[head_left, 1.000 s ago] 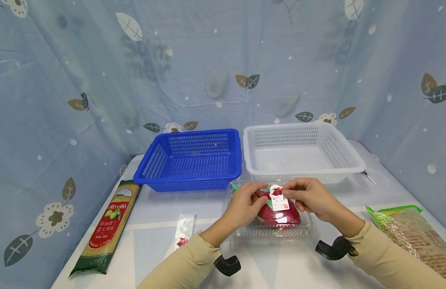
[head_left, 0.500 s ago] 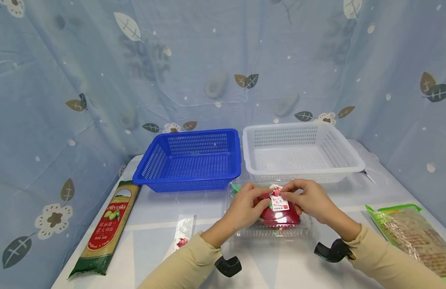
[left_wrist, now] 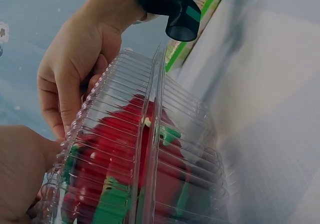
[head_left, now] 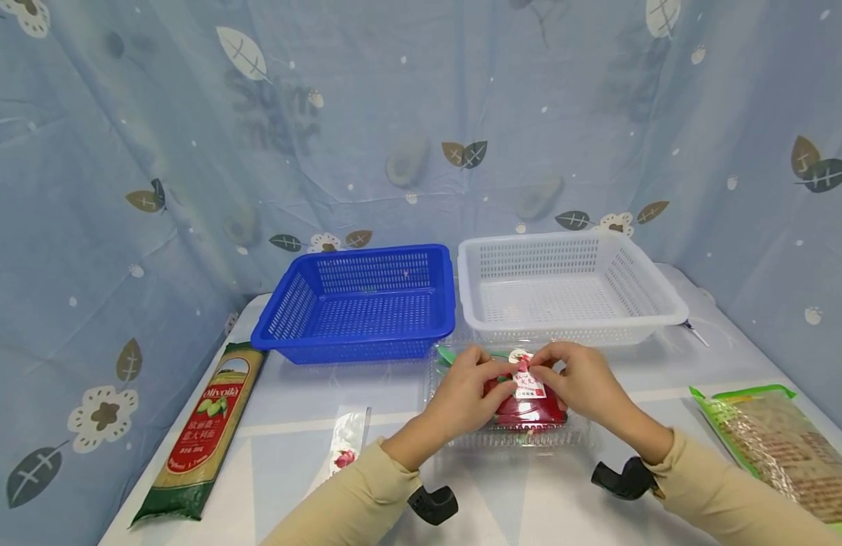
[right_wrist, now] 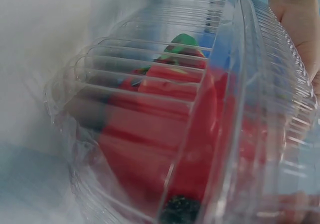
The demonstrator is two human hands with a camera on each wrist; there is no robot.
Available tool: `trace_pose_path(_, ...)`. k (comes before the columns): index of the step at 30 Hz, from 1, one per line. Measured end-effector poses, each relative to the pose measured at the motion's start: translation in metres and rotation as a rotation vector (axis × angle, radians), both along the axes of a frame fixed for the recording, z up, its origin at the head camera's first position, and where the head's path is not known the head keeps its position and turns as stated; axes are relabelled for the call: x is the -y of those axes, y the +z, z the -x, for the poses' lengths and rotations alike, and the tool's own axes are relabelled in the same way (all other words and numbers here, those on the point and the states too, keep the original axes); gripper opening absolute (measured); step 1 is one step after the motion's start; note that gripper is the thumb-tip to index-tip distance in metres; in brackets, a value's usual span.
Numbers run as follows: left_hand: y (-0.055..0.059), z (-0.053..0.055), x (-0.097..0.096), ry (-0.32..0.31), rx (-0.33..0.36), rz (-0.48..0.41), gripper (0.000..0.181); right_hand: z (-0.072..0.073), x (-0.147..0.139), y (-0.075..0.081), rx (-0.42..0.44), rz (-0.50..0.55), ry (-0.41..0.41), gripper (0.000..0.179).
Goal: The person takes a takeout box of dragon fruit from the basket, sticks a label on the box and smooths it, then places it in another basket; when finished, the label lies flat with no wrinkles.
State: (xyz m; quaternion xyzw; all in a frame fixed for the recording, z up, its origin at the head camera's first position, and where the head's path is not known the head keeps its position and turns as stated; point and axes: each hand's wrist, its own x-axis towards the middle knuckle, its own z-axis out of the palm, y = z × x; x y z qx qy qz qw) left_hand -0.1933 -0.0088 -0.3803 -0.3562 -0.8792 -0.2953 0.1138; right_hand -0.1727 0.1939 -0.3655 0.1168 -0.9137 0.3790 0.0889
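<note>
A clear plastic clamshell box (head_left: 475, 437) with a red, green-tipped dragon fruit (head_left: 523, 415) inside lies in front of the baskets. On its lid is a white label (head_left: 528, 387) with a pink fruit print. My right hand (head_left: 581, 383) pinches the label's upper right edge between thumb and index finger. From the other side my left hand (head_left: 465, 398) touches the label with the index fingertip, the thumb apart below it. In the left wrist view, the right hand's (left_wrist: 75, 66) fingertips reach down to the ribbed lid. The right wrist view shows the dragon fruit (right_wrist: 155, 134) through the box's side.
Behind the box stand a blue basket (head_left: 366, 345) and a white basket (head_left: 571, 326). An Olivoila pasta pack (head_left: 202, 432) lies at left, a green-edged bag (head_left: 783, 447) at right. A clear strip with a fruit print (head_left: 347, 440) is near the left sleeve. A pen-like object (head_left: 696, 334) lies beside the white basket.
The right hand has shifted slightly left, and the label now lies flatter on the lid. The left index finger has come in onto the label. The box has stayed in place.
</note>
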Motion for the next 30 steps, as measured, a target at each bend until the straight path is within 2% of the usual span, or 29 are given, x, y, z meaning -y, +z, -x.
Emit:
trace_pose_path(5, -0.0010, -0.0013, -0.0003, -0.007, -0.055, 0.018, 0.024, -0.0012, 0.0024, -0.0006, -0.033, -0.028, 0.002, 0.006)
trace_pose_path(10, 0.0002, -0.0025, -0.0006, -0.007, -0.067, 0.038, 0.026, 0.0001, 0.0032, -0.0010, -0.058, -0.068, -0.017, 0.005)
trace_pose_path(17, 0.0015, -0.0043, -0.0029, 0.055, -0.104, 0.110, 0.029, -0.0008, 0.0030, 0.0012, -0.059, -0.094, -0.030, 0.006)
trace_pose_path(22, 0.0032, -0.0058, -0.0040, 0.097, -0.121, 0.173, 0.035, -0.0001, 0.0034, 0.0029, -0.110, -0.199, -0.028, 0.018)
trace_pose_path(25, 0.0038, -0.0050, -0.0049, 0.108, -0.104, 0.219, 0.041, -0.0012, 0.0036, 0.0038, -0.135, -0.265, -0.019, 0.022)
trace_pose_path(30, 0.0053, -0.0005, -0.0064, 0.130, -0.107, 0.307, 0.046, -0.0015, 0.0011, 0.0076, -0.094, -0.322, 0.006, 0.029)
